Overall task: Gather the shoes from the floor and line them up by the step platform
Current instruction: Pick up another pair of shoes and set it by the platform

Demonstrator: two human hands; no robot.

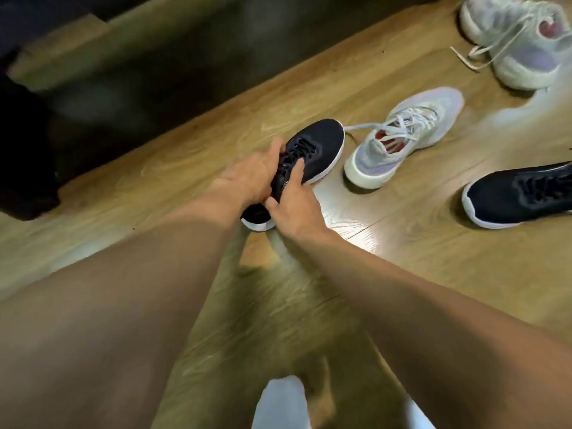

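- Gripping the black shoe (322, 140) from both sides, the left hand (253, 176) curls its fingers (278, 147) over the far edge by the laces. The right hand (294, 209) clamps the near side, forefinger laid along the laces and thumb at the collar.
- That shoe is mid-frame over the floor (185, 168), toe pointing to 1 o'clock; whether its heel is lifted clear I cannot tell.
- Risk: the grey shoe (402, 134) lies just beside the toe at 2 o'clock, its loose lace (359, 127) trailing towards it. Swinging the black shoe round could snag or drag that lace.
- Both forearms reach forward and converge, palms roughly facing each other.
- Further out lie a second black shoe (526, 196) at 3 o'clock and a white shoe (520, 41) at 1 o'clock. A blurred raised edge at 10 o'clock is probably the step platform (62, 54).
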